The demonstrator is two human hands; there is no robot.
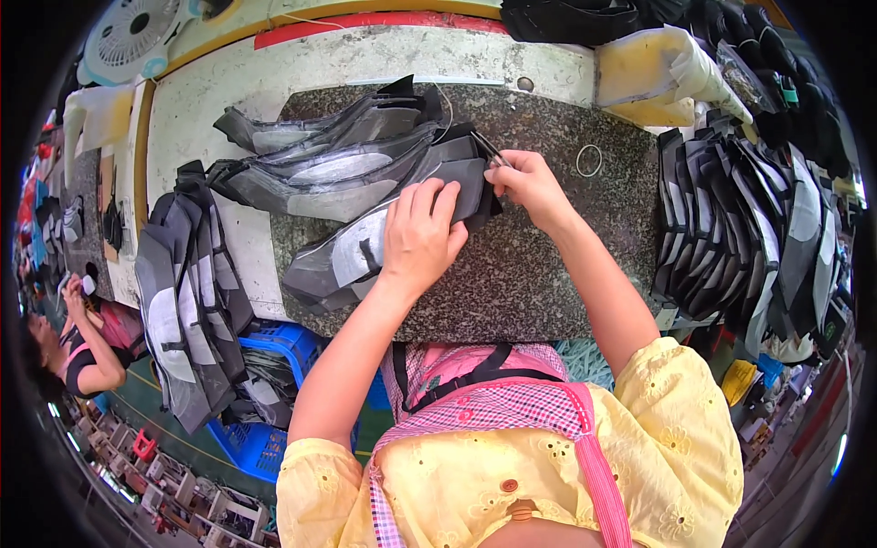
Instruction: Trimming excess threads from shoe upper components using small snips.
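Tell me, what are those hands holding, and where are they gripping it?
The left hand presses flat on the middle of a grey-and-black cut piece on the stone slab. The right hand pinches a thin dark tool at the piece's upper edge.

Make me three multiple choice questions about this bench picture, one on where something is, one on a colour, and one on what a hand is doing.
1. Where does the ring lie?
A. on the stone slab
B. in the blue crate
C. on the fan

2. What colour are the person's sleeves?
A. green
B. yellow
C. white

3. What is the left hand doing?
A. hanging free
B. gripping the ring
C. pressing flat on a shoe piece

Answers: 1 A, it rests on the slab right of the right hand. 2 B, both sleeves are yellow. 3 C, its palm lies on the grey shoe piece.
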